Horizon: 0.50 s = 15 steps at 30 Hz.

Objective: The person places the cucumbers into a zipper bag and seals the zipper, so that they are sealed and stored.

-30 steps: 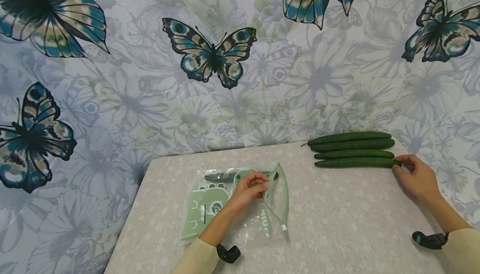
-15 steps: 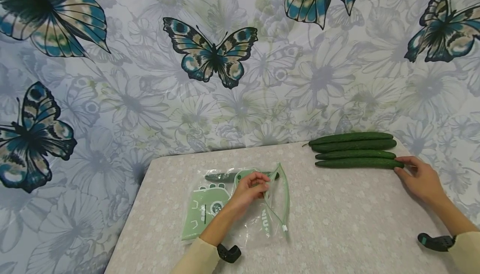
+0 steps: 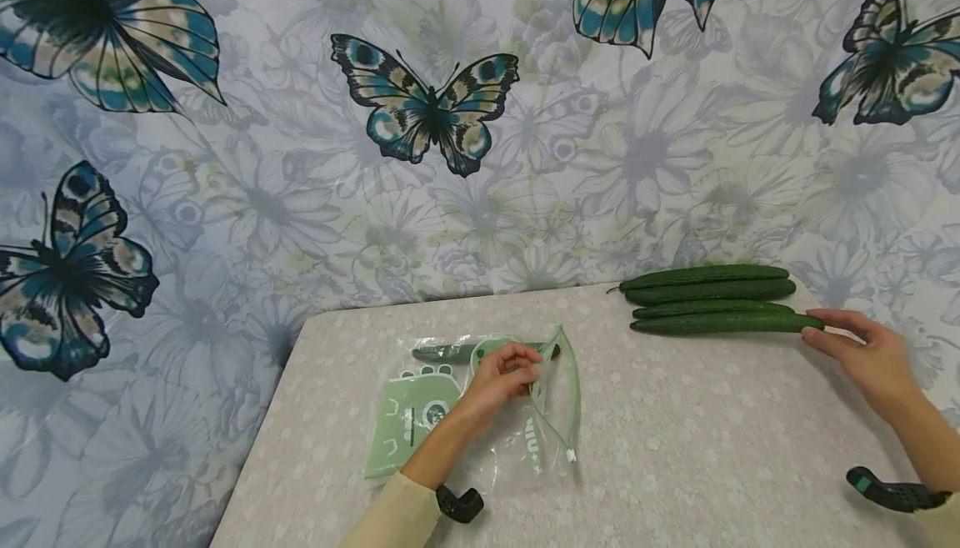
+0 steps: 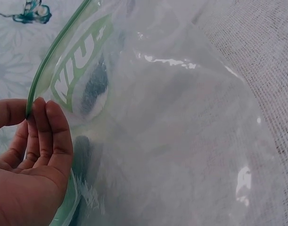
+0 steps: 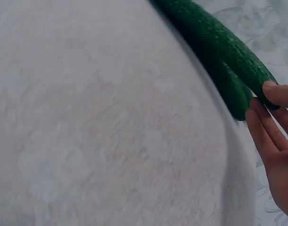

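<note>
Butterflies in blue and black dot the pale, flowery wall in front of you, and below it is your light table with little flowers on its top. On the left part of it lies your clear plastic bag, flat and shiny. Its left end has a green picture with white marks. Inside, along the far side, lies one long dark green thing; it looks like a cucumber, but the plastic makes it hard to be sure. Your left hand reaches over the bag, a black band on its wrist, and your thumb and fingers pinch one side of the green rim. That rim gapes in a leaf shape, with a small white slider at its near end. Well apart, at the back on the right, three cucumbers lie side by side. Just in front of them, the front cucumber pokes out farther to the right. Your right hand comes in from the right, wrist low, thumb and fingers pinching that cucumber's right end.
</note>
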Tool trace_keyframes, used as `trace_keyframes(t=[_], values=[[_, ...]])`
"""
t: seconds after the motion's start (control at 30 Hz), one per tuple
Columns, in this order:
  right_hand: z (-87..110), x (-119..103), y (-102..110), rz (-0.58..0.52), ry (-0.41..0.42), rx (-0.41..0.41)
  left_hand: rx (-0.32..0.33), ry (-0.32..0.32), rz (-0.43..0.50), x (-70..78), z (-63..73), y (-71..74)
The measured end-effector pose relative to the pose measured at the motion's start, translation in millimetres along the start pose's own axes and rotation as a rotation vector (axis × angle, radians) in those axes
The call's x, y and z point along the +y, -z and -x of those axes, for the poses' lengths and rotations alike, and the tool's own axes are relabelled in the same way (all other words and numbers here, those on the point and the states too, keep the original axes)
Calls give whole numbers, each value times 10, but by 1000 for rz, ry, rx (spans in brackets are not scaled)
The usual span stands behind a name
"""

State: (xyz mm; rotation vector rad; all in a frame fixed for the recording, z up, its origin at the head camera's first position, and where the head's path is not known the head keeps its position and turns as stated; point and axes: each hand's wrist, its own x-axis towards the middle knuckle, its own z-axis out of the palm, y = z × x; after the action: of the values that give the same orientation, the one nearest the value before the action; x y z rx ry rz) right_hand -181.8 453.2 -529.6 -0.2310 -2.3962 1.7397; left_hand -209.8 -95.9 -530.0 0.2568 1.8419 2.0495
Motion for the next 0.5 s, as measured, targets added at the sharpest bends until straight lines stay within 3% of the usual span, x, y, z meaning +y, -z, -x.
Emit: trace_keyframes(t=[0.13, 0.2, 0.37, 0.5], values=[[65, -46, 30, -540, -23, -60, -18, -4, -3, 9, -23, 2], [78, -50, 36, -739, -21, -102, -19, -4, -1, 17, -21, 2], [94, -6, 16, -927, -80, -92, -21, 4, -1, 30, -9, 11], [131, 57, -9, -967, -112, -54, -29, 11, -1, 30, -9, 27]])
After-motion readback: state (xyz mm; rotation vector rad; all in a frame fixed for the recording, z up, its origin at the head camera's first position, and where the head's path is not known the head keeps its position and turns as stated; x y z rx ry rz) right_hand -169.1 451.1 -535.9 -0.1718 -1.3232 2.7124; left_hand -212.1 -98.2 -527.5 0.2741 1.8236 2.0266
